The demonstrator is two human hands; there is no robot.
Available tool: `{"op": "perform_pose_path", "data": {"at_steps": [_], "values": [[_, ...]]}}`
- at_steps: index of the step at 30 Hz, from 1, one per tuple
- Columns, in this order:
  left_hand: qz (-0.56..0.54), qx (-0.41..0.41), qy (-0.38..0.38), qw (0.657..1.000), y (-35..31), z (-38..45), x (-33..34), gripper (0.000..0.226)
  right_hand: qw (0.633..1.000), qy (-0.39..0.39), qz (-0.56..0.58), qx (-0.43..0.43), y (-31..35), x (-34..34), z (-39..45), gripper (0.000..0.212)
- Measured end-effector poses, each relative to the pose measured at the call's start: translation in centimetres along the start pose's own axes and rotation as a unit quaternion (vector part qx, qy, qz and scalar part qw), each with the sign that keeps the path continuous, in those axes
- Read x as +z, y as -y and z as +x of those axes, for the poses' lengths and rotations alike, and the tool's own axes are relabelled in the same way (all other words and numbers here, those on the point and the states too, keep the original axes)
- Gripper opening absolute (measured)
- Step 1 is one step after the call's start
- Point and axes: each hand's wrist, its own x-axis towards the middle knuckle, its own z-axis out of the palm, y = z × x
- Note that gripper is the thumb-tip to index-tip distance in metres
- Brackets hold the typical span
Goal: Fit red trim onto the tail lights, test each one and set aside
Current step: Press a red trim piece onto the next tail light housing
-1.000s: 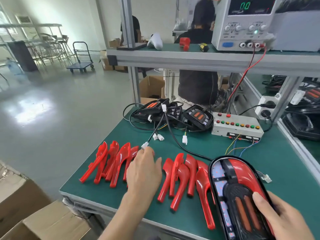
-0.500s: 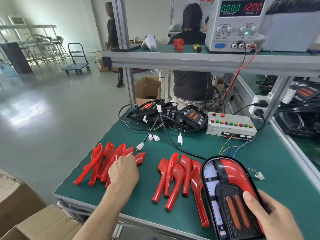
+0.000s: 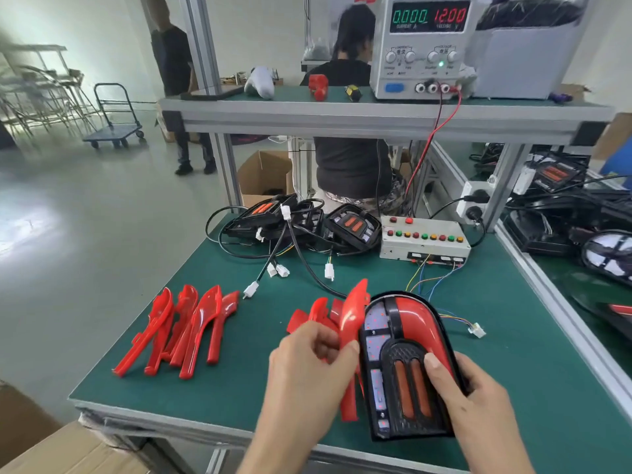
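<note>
Trim piece brought to the tail light at the near table edge.
The left hand (image 3: 309,366) pinches a red trim piece (image 3: 352,316) against the left side of the tail light (image 3: 405,364); the right hand (image 3: 468,395) grips the light's right rim, thumb on its black grille. Bare green table (image 3: 260,323) lies between them and the left pile of trims (image 3: 184,328).

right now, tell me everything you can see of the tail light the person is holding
The tail light is a long, arch-topped unit with a black rim, lying face up at the near edge of the green table. A glossy red trim covers its right side; the left side shows a pale panel with red dots. A black textured centre holds two orange strips. The right hand grips its right edge, thumb on the face. The left hand holds a loose red trim piece against its left edge. Thin coloured wires lead to a white connector.
</note>
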Motion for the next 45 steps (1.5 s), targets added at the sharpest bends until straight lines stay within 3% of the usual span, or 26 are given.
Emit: {"op": "perform_pose_path", "data": {"at_steps": [3,7,11,15,26,34,40,42,45], "values": [[0.010,0.024,-0.007,1.000,-0.7,-1.6,2.4,0.017,1.000,-0.016,0.007,-0.004,0.0,0.4,-0.3,0.026],[0.062,0.101,-0.020,0.993,-0.5,-2.5,3.8,0.021,0.999,-0.022,0.034,-0.006,0.2,0.5,-0.7,0.035],[0.114,0.164,-0.037,0.979,-0.5,-3.1,4.0,0.047,0.998,-0.028,0.049,-0.003,0.2,0.5,-1.0,0.037],[0.140,0.186,-0.066,0.970,-0.8,-3.0,3.8,0.057,0.999,-0.024,0.039,-0.001,0.1,0.6,-1.2,0.046],[0.210,0.241,-0.031,0.947,-1.1,-2.8,3.5,0.058,1.000,-0.010,0.020,0.001,0.4,0.2,-1.4,0.046],[0.191,0.275,-0.029,0.942,-0.6,-2.4,3.6,0.051,1.000,-0.001,-0.005,0.000,0.8,-0.1,-1.6,0.039],[0.132,0.252,-0.006,0.959,0.6,-1.9,3.9,0.045,1.000,0.006,-0.003,0.003,0.7,-0.4,-1.5,0.023],[0.070,0.209,0.000,0.975,1.1,-1.6,4.2,0.039,1.000,0.013,-0.007,0.000,0.6,-0.4,-1.4,0.011],[-0.047,0.119,0.038,0.991,1.3,-1.1,4.4,0.037,1.000,0.027,0.010,0.002,0.5,-0.2,-1.3,0.012]]}}
